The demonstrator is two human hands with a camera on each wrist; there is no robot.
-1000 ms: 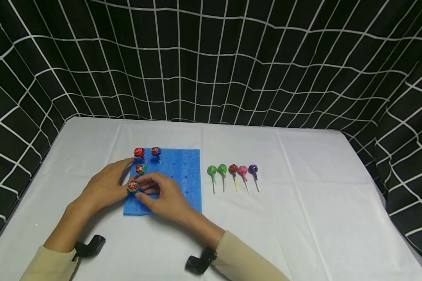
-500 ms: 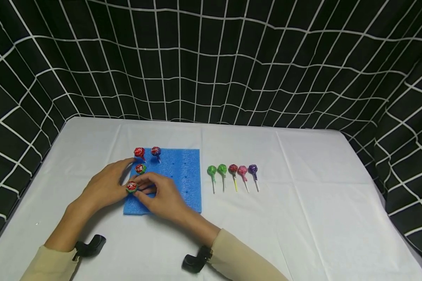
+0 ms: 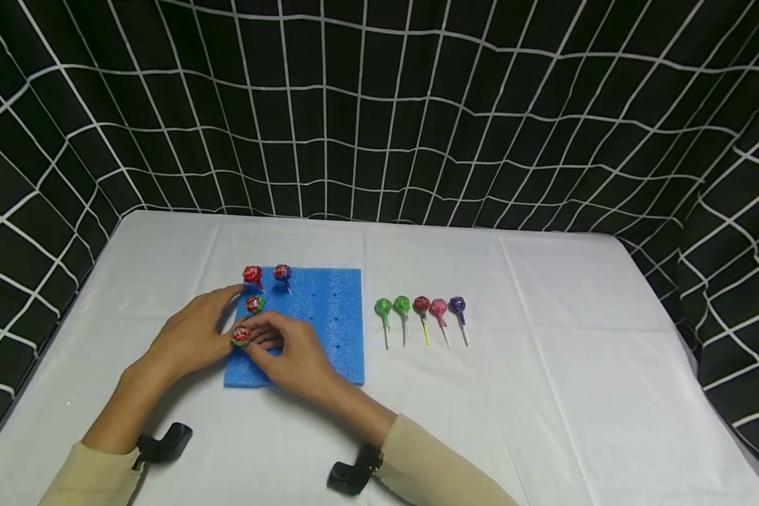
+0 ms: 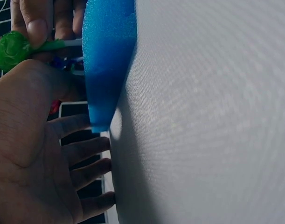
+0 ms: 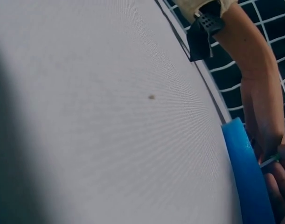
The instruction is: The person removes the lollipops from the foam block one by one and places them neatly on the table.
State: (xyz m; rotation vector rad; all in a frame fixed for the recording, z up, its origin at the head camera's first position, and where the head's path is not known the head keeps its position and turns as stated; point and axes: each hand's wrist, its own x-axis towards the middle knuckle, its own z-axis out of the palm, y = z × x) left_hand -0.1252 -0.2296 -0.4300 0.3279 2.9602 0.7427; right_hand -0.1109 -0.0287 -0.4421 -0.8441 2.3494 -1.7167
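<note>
My right hand pinches a lollipop with a red-and-green wrapper between thumb and fingers. Its white stick meets the face of the blue foam board, as the left wrist view shows; how deep it goes cannot be told. My left hand lies along the board's left side, thumb against the foam and the other fingers nearly straight, reaching the tablecloth. Farther up the board stand a red-and-green lollipop, a red lollipop and a red-and-blue lollipop.
To the right of the board several lollipops lie in a row on the white tablecloth, among them a green lollipop and a purple lollipop. Small holes dot the foam. A black curtain with white grid lines surrounds the table.
My right hand and wrist have shifted slightly left, still pinching the lollipop. The left hand stays at the board's edge. The view itself has moved a little.
</note>
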